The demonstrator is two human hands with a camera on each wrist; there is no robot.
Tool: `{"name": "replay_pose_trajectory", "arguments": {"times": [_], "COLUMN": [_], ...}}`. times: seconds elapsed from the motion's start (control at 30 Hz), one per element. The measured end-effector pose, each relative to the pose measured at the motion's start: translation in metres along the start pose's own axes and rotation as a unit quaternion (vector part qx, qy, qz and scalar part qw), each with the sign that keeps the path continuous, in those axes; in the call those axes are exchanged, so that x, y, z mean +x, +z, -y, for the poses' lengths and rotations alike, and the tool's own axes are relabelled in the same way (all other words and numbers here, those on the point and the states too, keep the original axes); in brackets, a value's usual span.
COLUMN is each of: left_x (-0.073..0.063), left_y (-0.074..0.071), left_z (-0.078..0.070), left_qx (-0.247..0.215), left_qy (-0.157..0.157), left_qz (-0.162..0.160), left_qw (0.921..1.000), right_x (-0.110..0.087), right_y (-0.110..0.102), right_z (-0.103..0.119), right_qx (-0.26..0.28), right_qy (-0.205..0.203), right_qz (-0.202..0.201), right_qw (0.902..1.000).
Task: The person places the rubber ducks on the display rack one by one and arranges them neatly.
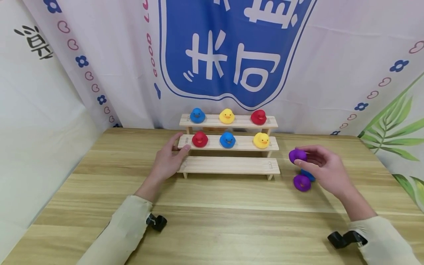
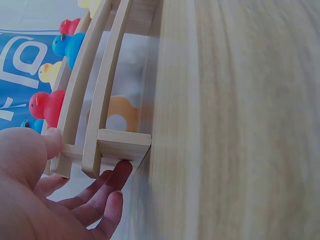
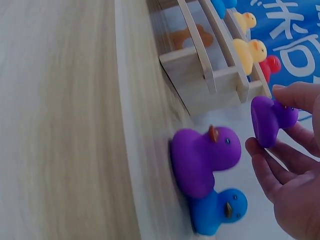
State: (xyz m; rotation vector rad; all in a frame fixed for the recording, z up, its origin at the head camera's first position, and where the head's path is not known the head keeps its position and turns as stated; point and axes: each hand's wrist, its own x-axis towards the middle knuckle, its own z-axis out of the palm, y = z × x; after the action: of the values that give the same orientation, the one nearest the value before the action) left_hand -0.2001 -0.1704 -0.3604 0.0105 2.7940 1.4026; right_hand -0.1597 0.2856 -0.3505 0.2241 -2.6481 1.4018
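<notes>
A three-step wooden display rack (image 1: 228, 166) stands at the back of the table. My left hand (image 1: 169, 159) holds the rack's left end, with the thumb at the middle step and the fingers against the side. Pinched between thumb and fingers of my right hand (image 1: 326, 170) is a purple rubber duck (image 3: 270, 120), raised off the table to the right of the rack. Below it, another purple duck (image 1: 302, 183) and a blue duck (image 3: 218, 211), partly hidden in the head view, sit side by side on the table.
The top step carries a blue duck (image 1: 197, 115), a yellow duck (image 1: 226, 116) and a red duck (image 1: 258, 117). On the middle step sit a red duck (image 1: 200, 139), a blue duck (image 1: 227, 140) and a yellow duck (image 1: 261, 140). A printed curtain (image 1: 331, 73) hangs behind.
</notes>
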Motion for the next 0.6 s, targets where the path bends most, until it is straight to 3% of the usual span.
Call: {"name": "replay_pose_trajectory", "arguments": {"times": [0.3, 0.6], "left_x": [0.0, 0.0], "left_y": [0.0, 0.001], "left_z": [0.001, 0.002], "left_qx": [-0.001, -0.004], "left_qy": [0.001, -0.002], "left_qz": [-0.001, -0.001], "left_qw": [1.0, 1.0], "right_x": [0.0, 0.0], "right_y": [0.017, 0.032], "right_z": [0.013, 0.022], "right_qx": [-0.018, 0.028], "right_qy": [-0.007, -0.053], "right_qz": [0.036, 0.059], "right_qw": [0.9992, 0.9965]}}
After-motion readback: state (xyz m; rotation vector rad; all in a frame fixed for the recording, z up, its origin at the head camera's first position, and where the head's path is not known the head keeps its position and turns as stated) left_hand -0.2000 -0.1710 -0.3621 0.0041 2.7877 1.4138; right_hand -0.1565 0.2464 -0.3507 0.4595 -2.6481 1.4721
